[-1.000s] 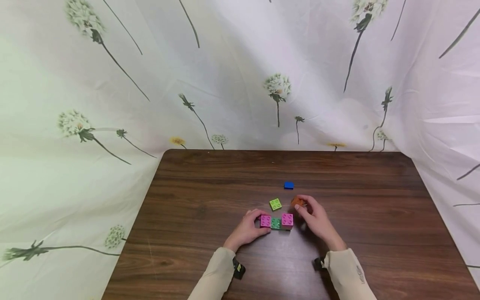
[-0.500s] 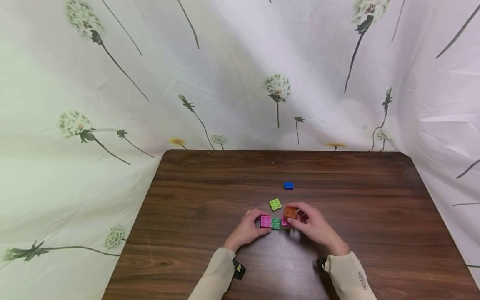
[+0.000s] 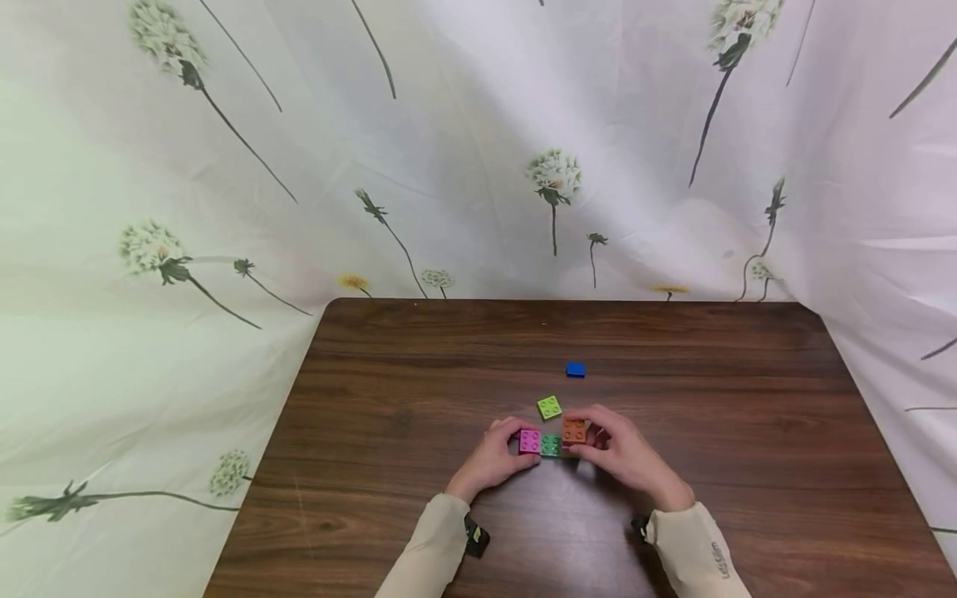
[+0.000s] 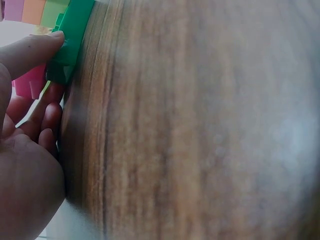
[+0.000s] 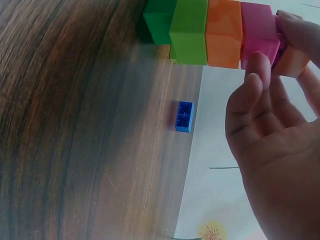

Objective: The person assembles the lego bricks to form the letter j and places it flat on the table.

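My left hand grips the left end of a long green building brick, thumb along its near side. A pink brick sits on that end. At the other end rises a stack: in the right wrist view, a lime brick, an orange brick and a pink brick follow one another up from the green brick. My right hand pinches another orange brick between thumb and fingers at the stack's top, close over the upper pink brick.
A loose lime brick lies just behind the build. Farther back a small blue brick lies on the dark wooden table. A pale curtain with dandelion prints hangs behind the table.
My right hand has brought the orange brick left and toward me, from beside the stack to its top, where it now covers the pink brick and sits level. The left hand has stayed put.
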The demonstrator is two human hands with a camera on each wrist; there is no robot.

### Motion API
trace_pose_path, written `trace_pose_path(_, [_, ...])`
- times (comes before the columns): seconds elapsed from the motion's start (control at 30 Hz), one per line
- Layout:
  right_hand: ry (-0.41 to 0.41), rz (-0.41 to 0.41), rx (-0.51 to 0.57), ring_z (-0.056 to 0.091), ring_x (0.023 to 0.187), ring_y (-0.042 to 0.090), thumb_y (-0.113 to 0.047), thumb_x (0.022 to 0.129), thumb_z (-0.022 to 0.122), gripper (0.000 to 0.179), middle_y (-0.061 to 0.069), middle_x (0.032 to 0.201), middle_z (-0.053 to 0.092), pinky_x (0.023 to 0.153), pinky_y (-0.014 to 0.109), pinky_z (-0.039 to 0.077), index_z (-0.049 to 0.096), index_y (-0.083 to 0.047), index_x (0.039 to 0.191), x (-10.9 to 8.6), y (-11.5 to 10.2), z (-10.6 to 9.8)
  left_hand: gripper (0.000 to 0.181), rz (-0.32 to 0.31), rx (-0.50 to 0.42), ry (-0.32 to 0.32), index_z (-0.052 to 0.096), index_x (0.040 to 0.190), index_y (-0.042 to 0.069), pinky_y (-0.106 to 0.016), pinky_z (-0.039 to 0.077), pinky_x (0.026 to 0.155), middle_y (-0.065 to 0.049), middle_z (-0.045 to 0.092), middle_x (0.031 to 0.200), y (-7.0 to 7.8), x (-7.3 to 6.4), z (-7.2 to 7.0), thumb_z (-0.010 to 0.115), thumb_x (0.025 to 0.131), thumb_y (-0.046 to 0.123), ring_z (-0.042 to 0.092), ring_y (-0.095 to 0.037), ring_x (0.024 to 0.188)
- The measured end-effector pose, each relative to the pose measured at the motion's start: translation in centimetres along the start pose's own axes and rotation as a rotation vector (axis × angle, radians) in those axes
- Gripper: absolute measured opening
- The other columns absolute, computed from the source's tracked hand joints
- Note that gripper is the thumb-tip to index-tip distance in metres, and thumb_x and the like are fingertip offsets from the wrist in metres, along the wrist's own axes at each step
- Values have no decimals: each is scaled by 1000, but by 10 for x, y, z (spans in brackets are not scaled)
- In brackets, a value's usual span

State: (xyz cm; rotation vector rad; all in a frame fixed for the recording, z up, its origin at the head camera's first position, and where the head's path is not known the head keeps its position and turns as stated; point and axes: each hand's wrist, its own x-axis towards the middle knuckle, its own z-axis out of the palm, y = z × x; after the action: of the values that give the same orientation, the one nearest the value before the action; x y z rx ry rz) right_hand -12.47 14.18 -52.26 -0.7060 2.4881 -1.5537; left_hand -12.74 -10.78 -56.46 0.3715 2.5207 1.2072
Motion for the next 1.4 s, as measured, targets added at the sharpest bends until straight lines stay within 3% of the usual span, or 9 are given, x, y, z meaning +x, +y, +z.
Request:
trace_pose_path(0.8, [29,-3,-16,58,76,6,-20,81,78,40,-3,97,67,68,24,52,67,-12,119,-1,5,2,38,-18,-9,-7,62,117,21,-51,34,103,5,61,117,1,1,1,75,83,30,48,-17,113])
trace_pose_path(1.2, [22,-21,-77,57,74,2,-25,82,77,41,-8,97,67,65,23,51,65,-24,121,-1,5,1,38,-5,4,5,62,117,21,-47,37,100,6,62,116,-1,1,2,75,82,31,48,-16,112])
trace_pose_path(1.4, [38,-36,-69,56,73,2,-22,82,77,41,-7,96,66,64,22,50,66,-16,120,-2,4,4,39,-6,-3,-1,62,118,20,-50,36,103,5,62,118,-1,2,2,75,83,31,49,-18,116])
